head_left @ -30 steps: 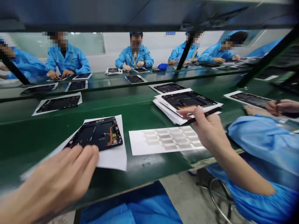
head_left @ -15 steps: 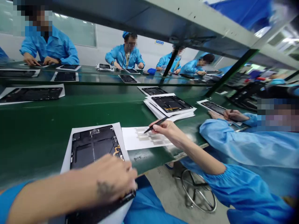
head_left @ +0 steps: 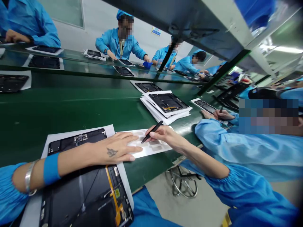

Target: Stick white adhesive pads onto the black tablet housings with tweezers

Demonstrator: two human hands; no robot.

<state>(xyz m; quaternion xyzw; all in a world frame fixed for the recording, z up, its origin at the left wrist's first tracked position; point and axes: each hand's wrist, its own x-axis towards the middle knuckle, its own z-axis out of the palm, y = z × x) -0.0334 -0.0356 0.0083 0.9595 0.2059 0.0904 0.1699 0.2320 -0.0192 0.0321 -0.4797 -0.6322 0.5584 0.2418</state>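
My left hand (head_left: 120,146) lies with fingers stretched out over the left end of a white sheet (head_left: 139,153) bearing several greyish rectangular stickers (head_left: 156,145). Its forearm crosses above an open black tablet housing (head_left: 82,195), which rests on white paper in front of me and shows an orange flex cable (head_left: 113,189). Black tweezers (head_left: 153,130) are pinched in my right hand (head_left: 162,134), their tip pointing down and left at the stickers, close to my left fingertips. Whether the tip touches a sticker I cannot tell.
Beyond the sheet stands a stack of tablet housings with papers (head_left: 167,105) on the green bench (head_left: 71,110). At my right sits a co-worker in a blue smock (head_left: 236,151); others work across the bench. A shelf (head_left: 189,34) hangs overhead, and a stool (head_left: 183,183) stands below.
My left hand has moved from the tablet housing's near right side up onto the sticker sheet. My right hand with the tweezers has come slightly lower. The view has shifted.
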